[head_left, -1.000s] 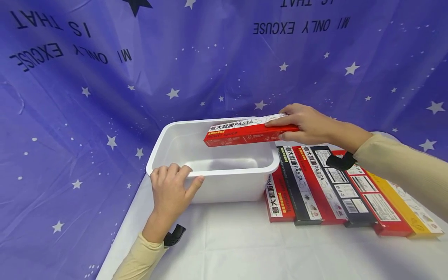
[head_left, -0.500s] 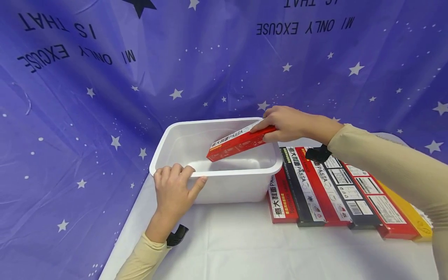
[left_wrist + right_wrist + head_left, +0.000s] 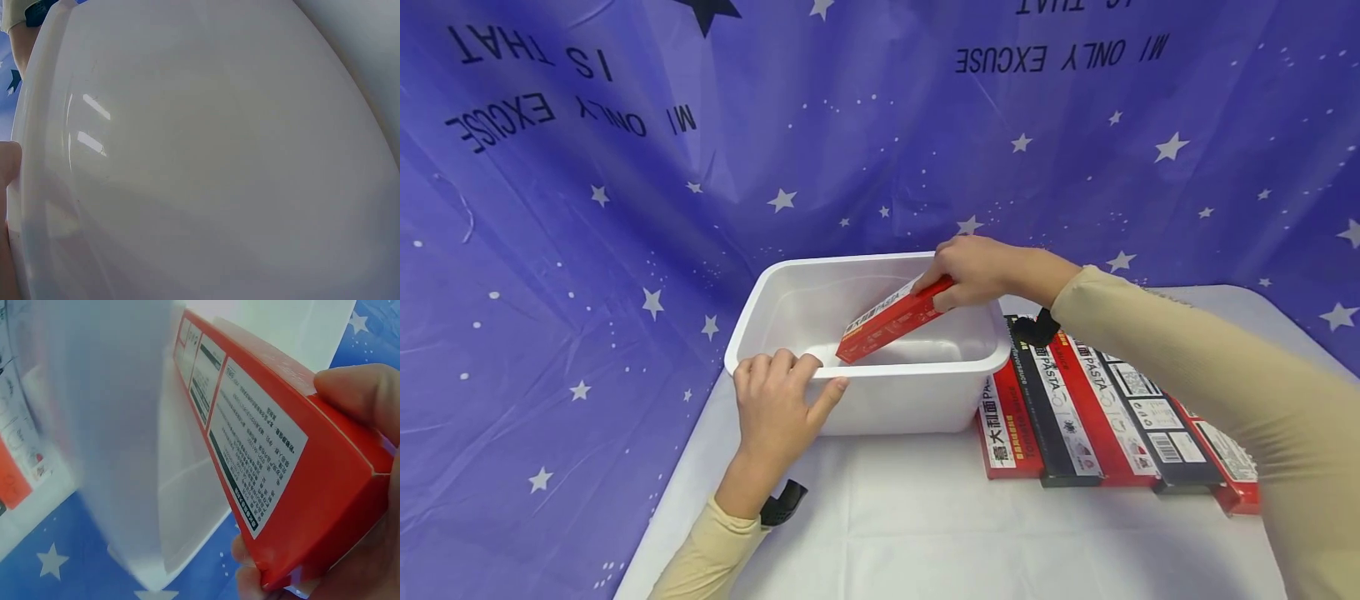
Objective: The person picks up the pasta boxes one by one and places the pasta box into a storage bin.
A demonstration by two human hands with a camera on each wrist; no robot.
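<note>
In the head view my right hand (image 3: 976, 271) grips the upper right end of a red pasta box (image 3: 891, 327). The box slants down to the left inside a white plastic bin (image 3: 895, 406), its lower end near the bin's floor. Up close in the right wrist view, the fingers (image 3: 359, 387) hold the box's end, and its label panel shows. My left hand (image 3: 777, 408) holds the bin's front rim near the left corner, fingers over the edge and thumb on the outside. The bin's outer wall (image 3: 219, 156) fills most of the left wrist view.
Right of the bin, several pasta boxes lie side by side on the white table (image 3: 880, 517), among them a black box (image 3: 1060, 425) and a red box (image 3: 1112, 425). My right sleeve hides part of the row. A purple star-patterned cloth (image 3: 850, 125) hangs behind.
My right hand has moved left and down, taking the red pasta box from above the bin into it and tilting its left end downward. The left hand stays on the rim.
</note>
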